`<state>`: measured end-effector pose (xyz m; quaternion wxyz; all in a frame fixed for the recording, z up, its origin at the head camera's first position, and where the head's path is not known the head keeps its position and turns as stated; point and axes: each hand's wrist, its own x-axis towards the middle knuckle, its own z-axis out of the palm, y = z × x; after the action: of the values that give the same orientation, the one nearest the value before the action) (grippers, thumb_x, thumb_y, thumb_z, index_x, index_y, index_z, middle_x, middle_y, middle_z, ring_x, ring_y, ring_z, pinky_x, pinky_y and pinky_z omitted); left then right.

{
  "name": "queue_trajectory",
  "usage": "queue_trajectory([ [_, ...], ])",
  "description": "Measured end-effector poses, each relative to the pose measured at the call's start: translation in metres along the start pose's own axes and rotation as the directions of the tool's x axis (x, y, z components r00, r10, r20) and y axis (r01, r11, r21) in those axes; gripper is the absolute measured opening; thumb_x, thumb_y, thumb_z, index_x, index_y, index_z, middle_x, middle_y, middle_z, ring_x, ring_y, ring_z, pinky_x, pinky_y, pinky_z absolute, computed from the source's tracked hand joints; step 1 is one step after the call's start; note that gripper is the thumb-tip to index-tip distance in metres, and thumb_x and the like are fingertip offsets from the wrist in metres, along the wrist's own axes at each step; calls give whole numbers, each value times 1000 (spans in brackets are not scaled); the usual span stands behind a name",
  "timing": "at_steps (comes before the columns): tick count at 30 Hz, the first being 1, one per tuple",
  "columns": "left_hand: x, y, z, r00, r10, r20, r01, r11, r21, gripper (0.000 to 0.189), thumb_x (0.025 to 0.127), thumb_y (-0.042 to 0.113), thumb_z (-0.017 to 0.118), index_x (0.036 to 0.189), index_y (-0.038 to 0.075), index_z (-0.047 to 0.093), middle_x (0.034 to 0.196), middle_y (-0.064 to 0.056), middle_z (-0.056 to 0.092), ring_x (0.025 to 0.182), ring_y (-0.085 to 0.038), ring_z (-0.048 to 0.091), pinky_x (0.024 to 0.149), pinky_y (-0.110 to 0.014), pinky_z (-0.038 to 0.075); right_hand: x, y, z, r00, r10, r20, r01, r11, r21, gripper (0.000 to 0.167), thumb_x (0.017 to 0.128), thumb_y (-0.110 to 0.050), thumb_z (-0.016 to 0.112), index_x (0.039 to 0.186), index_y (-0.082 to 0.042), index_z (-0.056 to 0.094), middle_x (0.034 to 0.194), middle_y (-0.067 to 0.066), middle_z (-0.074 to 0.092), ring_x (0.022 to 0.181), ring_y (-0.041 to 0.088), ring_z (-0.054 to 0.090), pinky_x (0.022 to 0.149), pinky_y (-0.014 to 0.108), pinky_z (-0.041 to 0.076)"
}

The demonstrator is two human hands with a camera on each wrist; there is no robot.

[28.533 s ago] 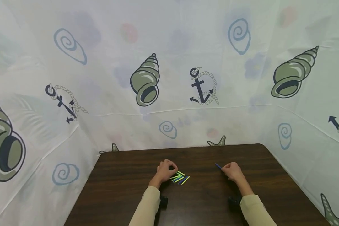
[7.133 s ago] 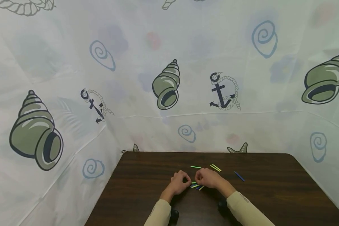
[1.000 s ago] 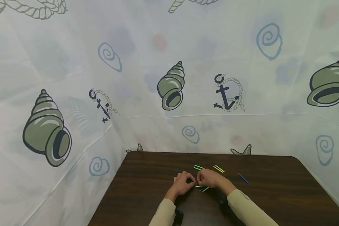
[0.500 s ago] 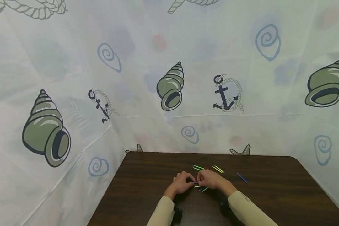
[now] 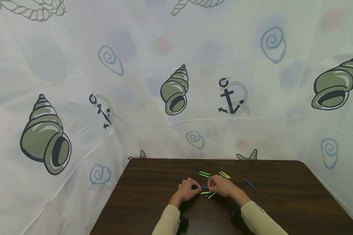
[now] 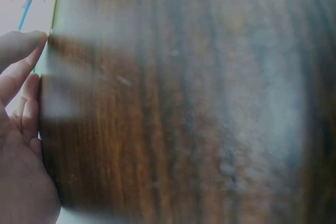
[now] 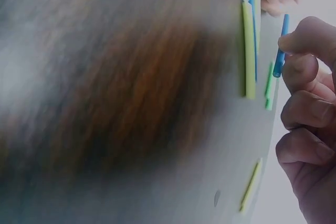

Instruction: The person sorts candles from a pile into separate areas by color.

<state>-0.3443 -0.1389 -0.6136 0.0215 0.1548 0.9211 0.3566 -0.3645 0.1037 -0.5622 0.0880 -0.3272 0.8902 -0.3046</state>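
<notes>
My right hand (image 5: pixel 222 186) pinches a thin blue stick (image 7: pixel 282 45) between thumb and index finger, just above the table. My left hand (image 5: pixel 188 189) is beside the stick's other end, thumb and index tips close together, the other fingers relaxed. In the left wrist view its fingertips lie by the end of a yellow stick (image 6: pixel 53 11); whether they touch it I cannot tell. A small pile lies between and below the hands: a yellow stick (image 5: pixel 205 193), a blue stick (image 5: pixel 208 195) and another yellow stick (image 5: pixel 212 195).
Beyond the hands, two green sticks (image 5: pixel 204 174) lie side by side, with two yellow sticks (image 5: pixel 224 174) to their right. One blue stick (image 5: pixel 249 183) lies farther right. Everything rests on a dark wooden table (image 5: pixel 282 195), before a printed cloth backdrop (image 5: pixel 211 39).
A bigger pile has shrunk, with green, yellow and blue sticks laid apart; a second green one joined since 7.1 s ago. Within the last second the right hand draws the blue stick from the pile.
</notes>
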Motion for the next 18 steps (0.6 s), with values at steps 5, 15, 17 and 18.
queue_trajectory([
  [5,-4,5,0,1000,-6,4,6,1000,-17,8,99,35,73,93,33,77,120,1,60,119,-30,48,101,-60,33,-13,10,-8,998,38,-43,-35,998,60,5,99,-13,70,94,-13,70,75,-5,59,61,7,49,58,27,42],
  [15,-6,5,0,999,-11,31,13,997,-72,9,97,34,79,90,37,76,128,1,58,129,-33,44,114,-68,25,-36,34,-28,986,128,-103,-113,983,142,5,95,-12,70,93,-7,69,77,-3,56,66,10,49,60,26,41],
  [17,-5,2,1,1000,-5,23,6,998,-64,10,97,32,80,90,36,76,126,1,58,127,-33,45,112,-67,26,-40,39,-32,984,136,-111,-118,981,156,6,96,-11,70,93,-6,69,77,-3,55,66,11,48,60,26,41],
  [18,-4,1,2,1000,-3,18,4,998,-58,10,97,31,80,89,36,75,125,2,59,127,-33,46,112,-66,27,-43,40,-35,983,142,-114,-122,978,166,6,96,-11,69,94,-5,69,77,-2,55,66,11,48,60,26,41],
])
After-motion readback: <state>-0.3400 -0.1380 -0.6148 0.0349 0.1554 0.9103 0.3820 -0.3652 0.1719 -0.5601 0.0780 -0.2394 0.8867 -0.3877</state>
